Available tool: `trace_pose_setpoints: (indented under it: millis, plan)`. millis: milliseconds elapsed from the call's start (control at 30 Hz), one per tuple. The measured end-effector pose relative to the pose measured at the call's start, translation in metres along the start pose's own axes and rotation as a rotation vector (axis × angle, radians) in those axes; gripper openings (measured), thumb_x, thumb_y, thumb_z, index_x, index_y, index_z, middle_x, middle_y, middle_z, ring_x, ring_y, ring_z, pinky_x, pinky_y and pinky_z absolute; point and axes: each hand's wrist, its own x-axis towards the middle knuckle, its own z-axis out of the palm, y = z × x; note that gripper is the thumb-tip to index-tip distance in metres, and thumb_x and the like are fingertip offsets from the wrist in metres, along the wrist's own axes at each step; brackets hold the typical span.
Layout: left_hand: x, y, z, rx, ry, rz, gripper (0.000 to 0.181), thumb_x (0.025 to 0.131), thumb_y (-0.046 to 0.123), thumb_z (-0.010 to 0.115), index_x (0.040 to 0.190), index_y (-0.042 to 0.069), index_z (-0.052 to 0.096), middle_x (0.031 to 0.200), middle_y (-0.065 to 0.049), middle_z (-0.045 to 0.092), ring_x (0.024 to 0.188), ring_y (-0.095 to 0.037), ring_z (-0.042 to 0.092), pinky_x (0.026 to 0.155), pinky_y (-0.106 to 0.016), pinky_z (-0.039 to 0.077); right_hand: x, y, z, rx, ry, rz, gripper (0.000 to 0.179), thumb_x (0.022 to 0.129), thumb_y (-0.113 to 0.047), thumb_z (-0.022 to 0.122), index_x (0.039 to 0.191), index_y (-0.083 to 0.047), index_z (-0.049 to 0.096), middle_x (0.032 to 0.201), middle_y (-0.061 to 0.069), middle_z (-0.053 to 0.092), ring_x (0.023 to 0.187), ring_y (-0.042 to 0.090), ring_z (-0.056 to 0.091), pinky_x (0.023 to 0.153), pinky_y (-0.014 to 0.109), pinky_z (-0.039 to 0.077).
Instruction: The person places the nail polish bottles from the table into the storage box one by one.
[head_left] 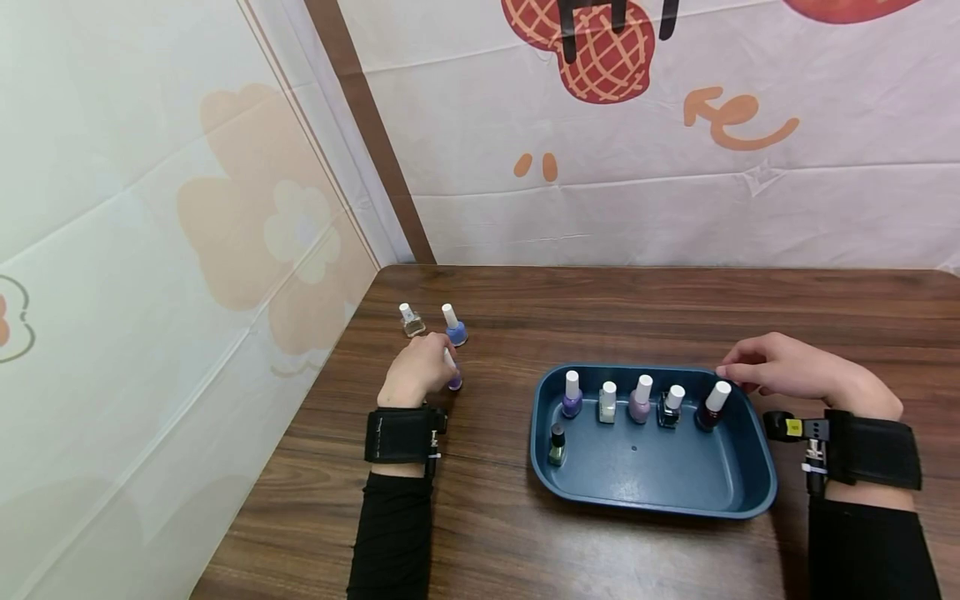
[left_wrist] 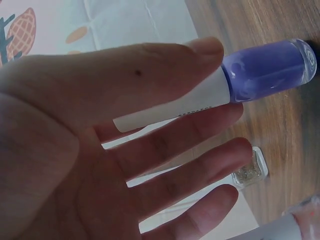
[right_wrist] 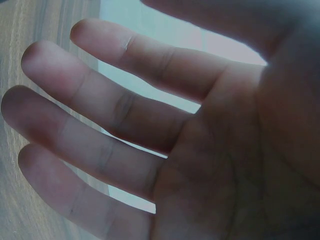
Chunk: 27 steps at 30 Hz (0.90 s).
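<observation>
My left hand (head_left: 422,367) is at the table's left side, pinching the white cap of a purple nail polish bottle (left_wrist: 270,70) between thumb and index finger. The other fingers are loosely extended below it in the left wrist view. Just beyond that hand stand a blue nail polish bottle (head_left: 456,333) and a clear, glittery nail polish bottle (head_left: 412,325), both white-capped. My right hand (head_left: 806,375) is at the far right corner of a dark blue tray (head_left: 637,487), fingertips at its rim; whether they touch is unclear. Its fingers (right_wrist: 115,105) are relaxed and hold nothing.
Inside the tray, a back row holds several white-capped bottles, among them a purple one (head_left: 572,404), a pink one (head_left: 640,407) and a dark one (head_left: 708,412). A black-capped bottle (head_left: 557,450) stands front left. A printed cloth (head_left: 480,225) hangs behind the wooden table (head_left: 495,517).
</observation>
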Motion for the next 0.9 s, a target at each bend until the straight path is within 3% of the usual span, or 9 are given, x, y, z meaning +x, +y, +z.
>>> trace_pose_setpoints:
  millis: [400, 567, 900]
  plan:
    - [-0.0015, -0.0019, -0.0007, -0.006, 0.025, -0.012, 0.008, 0.078, 0.002, 0.056, 0.076, 0.007, 0.062, 0.077, -0.005, 0.063, 0.068, -0.020, 0.056, 0.057, -0.033, 0.042, -0.0005, -0.0015, 0.0007, 0.001, 0.003, 0.008, 0.033, 0.098, -0.025, 0.055, 0.114, 0.002, 0.064, 0.095, 0.004, 0.068, 0.084, 0.017, 0.061, 0.071, 0.032, 0.052]
    - [-0.0015, -0.0013, 0.0000, -0.009, 0.021, -0.025, 0.014, 0.077, 0.001, 0.054, 0.066, 0.008, 0.054, 0.068, -0.003, 0.055, 0.062, -0.019, 0.050, 0.053, -0.032, 0.038, -0.0004, -0.0008, 0.0002, -0.003, 0.000, 0.003, 0.033, 0.099, -0.025, 0.054, 0.113, 0.003, 0.063, 0.094, 0.004, 0.068, 0.083, 0.016, 0.061, 0.069, 0.031, 0.052]
    - [-0.0020, 0.0002, 0.0000, 0.013, 0.054, -0.022, 0.007, 0.080, 0.008, 0.061, 0.085, 0.005, 0.066, 0.086, -0.010, 0.065, 0.072, -0.024, 0.058, 0.059, -0.037, 0.045, -0.0004, -0.0011, 0.0003, -0.002, -0.004, 0.004, 0.033, 0.099, -0.026, 0.053, 0.114, 0.003, 0.063, 0.095, 0.004, 0.068, 0.083, 0.015, 0.062, 0.069, 0.032, 0.052]
